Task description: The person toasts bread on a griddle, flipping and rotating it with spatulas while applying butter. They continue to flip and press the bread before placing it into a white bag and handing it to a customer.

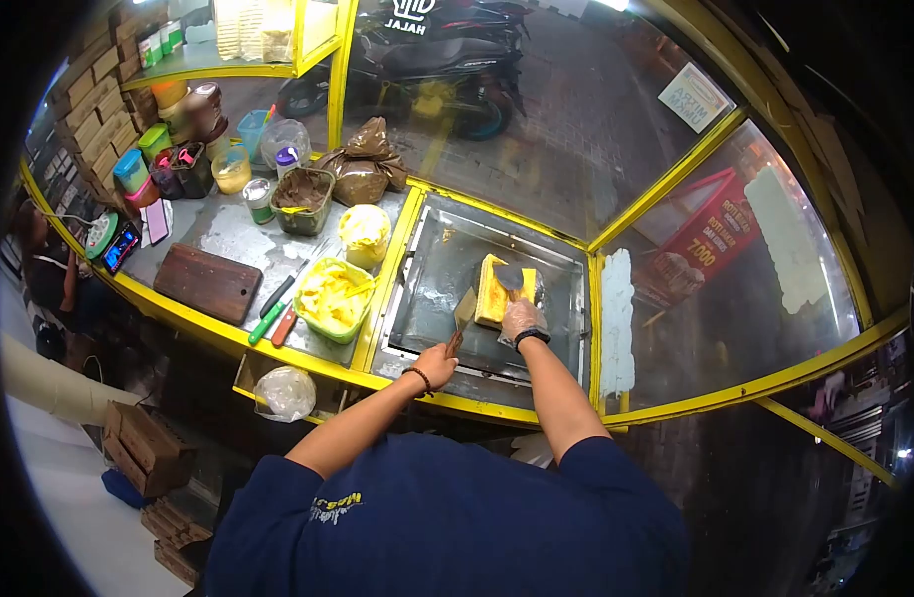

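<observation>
While a yellow frame [595, 333] bounds the work station, its right-hand section is taken up by a flat metal griddle [429, 284] with a dark, partly smeared surface. On the worktop [228, 234] to the left lies a dark brown cutting board [207, 284], flat and set at a slant. Tied brown bags [363, 169] are grouped at the rear of the worktop, near the griddle. A green tub [328, 323] of yellow spread stands at the front, close to the griddle's left border; a smaller container [365, 249] of similar spread stands behind it.

A block of yellow-browned bread [490, 303] rests on the griddle, right of its middle. The right hand [524, 320], in a clear glove, is at the near right part of the bread, gripping a scraper [507, 277] whose dark blade lies over the top; whether the fingers also touch the bread cannot be told. The bare left hand [437, 368] is closed around the handle of a spatula [465, 309], its blade at the bread's left side; contact cannot be confirmed. Smallest noted: a dark wristband [532, 338] on the right wrist and a beaded bracelet [417, 378] on the left.
</observation>
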{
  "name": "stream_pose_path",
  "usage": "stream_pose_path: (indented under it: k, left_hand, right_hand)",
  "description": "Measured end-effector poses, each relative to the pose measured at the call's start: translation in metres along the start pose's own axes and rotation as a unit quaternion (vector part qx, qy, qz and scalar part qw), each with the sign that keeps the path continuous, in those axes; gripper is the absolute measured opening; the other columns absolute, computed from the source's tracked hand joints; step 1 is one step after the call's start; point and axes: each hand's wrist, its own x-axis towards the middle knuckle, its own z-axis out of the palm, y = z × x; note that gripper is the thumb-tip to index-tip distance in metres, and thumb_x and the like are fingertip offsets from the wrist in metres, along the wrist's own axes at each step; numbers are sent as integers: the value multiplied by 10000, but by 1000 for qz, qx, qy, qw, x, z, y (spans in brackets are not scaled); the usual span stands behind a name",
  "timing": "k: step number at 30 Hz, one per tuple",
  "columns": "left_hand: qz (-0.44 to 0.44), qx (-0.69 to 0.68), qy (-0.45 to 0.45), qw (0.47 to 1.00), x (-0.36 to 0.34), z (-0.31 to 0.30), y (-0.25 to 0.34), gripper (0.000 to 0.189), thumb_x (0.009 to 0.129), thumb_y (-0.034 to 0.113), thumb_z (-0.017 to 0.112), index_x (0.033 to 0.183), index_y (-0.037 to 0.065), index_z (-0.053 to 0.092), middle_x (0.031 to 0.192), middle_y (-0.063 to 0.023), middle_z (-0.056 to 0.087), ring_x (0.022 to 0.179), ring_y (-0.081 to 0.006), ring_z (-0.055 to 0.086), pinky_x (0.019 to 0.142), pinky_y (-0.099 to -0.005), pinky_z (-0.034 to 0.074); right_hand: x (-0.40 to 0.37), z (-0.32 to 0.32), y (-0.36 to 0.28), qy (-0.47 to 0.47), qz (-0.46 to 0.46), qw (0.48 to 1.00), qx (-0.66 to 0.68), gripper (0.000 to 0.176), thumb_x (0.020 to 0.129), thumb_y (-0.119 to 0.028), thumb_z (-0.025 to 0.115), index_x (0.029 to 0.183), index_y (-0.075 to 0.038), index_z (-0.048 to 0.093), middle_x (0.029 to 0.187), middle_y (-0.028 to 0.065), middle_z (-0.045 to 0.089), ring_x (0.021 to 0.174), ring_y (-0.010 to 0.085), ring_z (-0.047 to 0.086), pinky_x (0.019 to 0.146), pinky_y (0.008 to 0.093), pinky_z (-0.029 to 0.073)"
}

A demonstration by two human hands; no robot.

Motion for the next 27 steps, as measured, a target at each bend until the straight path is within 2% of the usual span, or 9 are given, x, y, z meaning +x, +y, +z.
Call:
stream_pose_path:
  k: [3, 4, 7, 11, 14, 18, 21, 25, 27]
  left_hand:
    - [-2, -4, -4, 1000, -4, 0, -3, 326, 861, 272, 571, 962, -37, 553, 932, -286, 623, 948, -445, 586, 830, -479, 450]
    - [-2, -4, -6, 1000, -5, -1, -2, 324, 862, 273, 570, 957, -37, 550, 928, -287, 621, 946, -446, 586, 828, -482, 449]
    - [8, 6, -6, 1000, -8, 0, -2, 323, 864, 276, 564, 934, -38, 539, 919, -295, 616, 936, -452, 583, 820, -496, 448]
    - [21, 2, 9, 1000, -8, 1, -5, 323, 866, 280, 561, 926, -37, 536, 896, -294, 614, 910, -456, 584, 801, -493, 453]
    - [13, -15, 1, 1000, -11, 4, -1, 323, 864, 277, 565, 913, -41, 534, 876, -290, 612, 887, -454, 585, 784, -482, 456]
    - [26, -22, 14, 999, -10, 8, 0, 310, 862, 265, 570, 889, -42, 538, 867, -283, 613, 873, -435, 599, 765, -470, 466]
    - [3, -29, -15, 999, -9, 6, 4, 302, 860, 235, 567, 945, -54, 543, 944, -312, 612, 970, -457, 572, 855, -487, 446]
    - [6, -36, -15, 999, -11, 4, 4, 298, 861, 234, 567, 938, -53, 545, 931, -313, 613, 949, -460, 578, 840, -487, 453]
    - [1, -26, -16, 1000, -11, 3, 5, 299, 862, 236, 566, 936, -54, 545, 925, -314, 613, 941, -462, 580, 836, -487, 456]
  right_hand:
    - [10, 3, 7, -31, -42, 999, -8, 337, 890, -312, 527, 965, -17, 672, 1004, 239, 655, 958, 388, 632, 819, 450, 507]
    - [10, -1, 8, -3, -15, 999, 32, 348, 900, -306, 514, 943, 3, 667, 957, 243, 659, 922, 393, 637, 793, 453, 511]
    - [-9, -12, 14, 68, -83, 994, 20, 370, 907, -318, 505, 913, 21, 653, 888, 250, 659, 869, 406, 639, 757, 463, 516]
    - [-74, -6, 5, 90, -29, 995, 28, 368, 909, -357, 507, 836, -14, 619, 825, 233, 660, 804, 387, 651, 726, 464, 516]
    - [-100, 8, 3, 38, -27, 998, 32, 359, 916, -364, 501, 898, -21, 604, 829, 219, 667, 811, 381, 655, 734, 462, 513]
    - [-103, 11, -6, 28, 6, 999, 32, 347, 920, -354, 495, 946, -27, 609, 870, 222, 672, 862, 376, 653, 775, 448, 504]
    - [-103, 1, -8, 33, -13, 999, 32, 342, 917, -349, 500, 924, -28, 618, 863, 215, 674, 859, 366, 656, 768, 444, 506]
    - [-104, -13, 1, 119, 9, 992, 43, 336, 910, -352, 516, 865, -41, 634, 782, 190, 667, 815, 372, 652, 750, 444, 502]
    - [-106, -14, 11, 104, 16, 994, 36, 334, 918, -349, 510, 872, -39, 625, 814, 198, 664, 817, 378, 646, 747, 450, 500]
